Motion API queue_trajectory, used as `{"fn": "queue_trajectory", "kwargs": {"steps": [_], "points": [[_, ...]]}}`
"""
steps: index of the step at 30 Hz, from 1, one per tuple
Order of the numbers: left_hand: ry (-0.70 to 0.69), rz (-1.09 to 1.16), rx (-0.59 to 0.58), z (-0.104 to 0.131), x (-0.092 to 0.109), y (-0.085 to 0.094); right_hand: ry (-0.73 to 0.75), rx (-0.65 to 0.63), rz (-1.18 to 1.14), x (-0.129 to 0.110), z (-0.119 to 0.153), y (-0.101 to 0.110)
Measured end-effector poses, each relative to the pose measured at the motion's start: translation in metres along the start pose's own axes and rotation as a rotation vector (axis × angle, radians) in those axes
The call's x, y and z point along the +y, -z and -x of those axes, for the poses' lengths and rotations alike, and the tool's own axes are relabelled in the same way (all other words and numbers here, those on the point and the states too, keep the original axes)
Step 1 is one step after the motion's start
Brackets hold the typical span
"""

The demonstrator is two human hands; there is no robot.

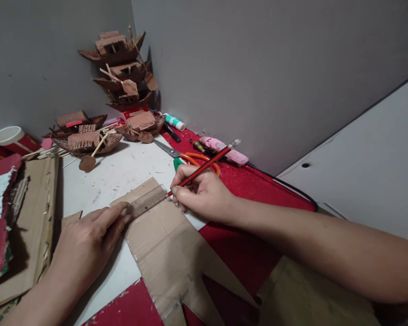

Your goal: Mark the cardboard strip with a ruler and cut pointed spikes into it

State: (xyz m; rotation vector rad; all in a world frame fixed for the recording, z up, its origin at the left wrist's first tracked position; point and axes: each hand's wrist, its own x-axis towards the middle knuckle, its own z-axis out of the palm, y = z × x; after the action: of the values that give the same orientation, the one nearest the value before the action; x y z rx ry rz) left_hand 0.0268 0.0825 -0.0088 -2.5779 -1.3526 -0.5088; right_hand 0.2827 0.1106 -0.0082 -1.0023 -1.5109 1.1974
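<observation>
My right hand (pixel 202 192) is closed round a red and black pencil (pixel 204 167), its tip down at the far end of a clear ruler (pixel 147 203). The ruler lies across a piece of brown cardboard (pixel 166 240) with pointed cut-outs at its near end. With thumb and fingers, my left hand (pixel 91 235) grips the ruler's left end and presses it on the cardboard. Just beyond my right hand lie orange-handled scissors (pixel 193 158), partly hidden by the hand and pencil.
Several brown model boats (pixel 119 50) are stacked in the corner, with more boats (pixel 88 141) on the table. A pink glue gun (pixel 224 149), a marker (pixel 172 132) and a glue stick (pixel 174 121) lie by the wall. Cardboard sheets (pixel 37 217) and a paper cup (pixel 15 140) stand left.
</observation>
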Motion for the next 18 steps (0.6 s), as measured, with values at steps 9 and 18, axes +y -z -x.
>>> {"fn": "queue_trajectory", "kwargs": {"steps": [9,18], "points": [[0.004,0.061,0.009,0.000,0.002,0.000,0.073,-0.115,0.116,0.009,0.003,-0.007],[0.044,0.050,-0.041,0.001,0.003,0.000,0.160,-0.185,0.195,0.013,0.002,-0.006]]}}
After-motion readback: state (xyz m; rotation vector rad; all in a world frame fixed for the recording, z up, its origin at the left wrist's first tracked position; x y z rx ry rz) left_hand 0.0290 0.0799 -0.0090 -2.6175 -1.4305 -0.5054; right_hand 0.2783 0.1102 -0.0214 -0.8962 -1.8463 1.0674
